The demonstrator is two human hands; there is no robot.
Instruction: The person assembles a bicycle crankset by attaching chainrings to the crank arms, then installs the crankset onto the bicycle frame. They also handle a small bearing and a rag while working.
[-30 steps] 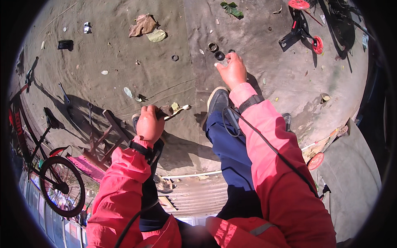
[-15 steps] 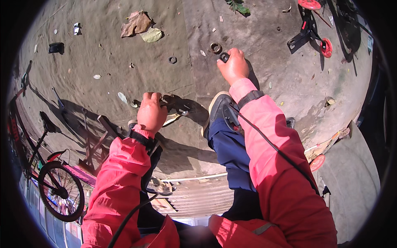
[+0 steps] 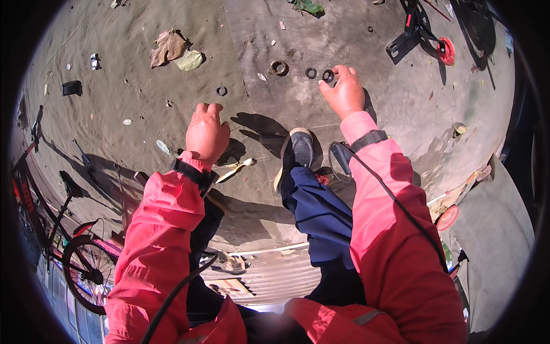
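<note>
My right hand (image 3: 347, 96) reaches down to the ground sheet, thumb and forefinger closed on the edges of a black ring (image 3: 327, 76). Just left of it a smaller dark ring (image 3: 310, 73) lies flat. Further left lies a larger, brownish metal ring (image 3: 279, 68). My left hand (image 3: 207, 133) hovers over the sheet, back upward, fingers forward and thumb apart, with nothing visible in it. A dark hex nut (image 3: 221, 90) lies just beyond its fingertips. The palm side of the left hand is hidden.
Dry leaves (image 3: 169, 48) and a small black box-like piece (image 3: 71, 88) lie on the sheet (image 3: 189, 74). At upper right is a black bracket (image 3: 408, 41) with a red wheel (image 3: 446, 51). A bicycle (image 3: 89, 269) stands at lower left. My shoe (image 3: 302, 150) is between my arms.
The smaller dark ring now lies apart beside the brownish ring, while my right hand has shifted right with the black ring. My left hand has lifted and its fingers have loosened.
</note>
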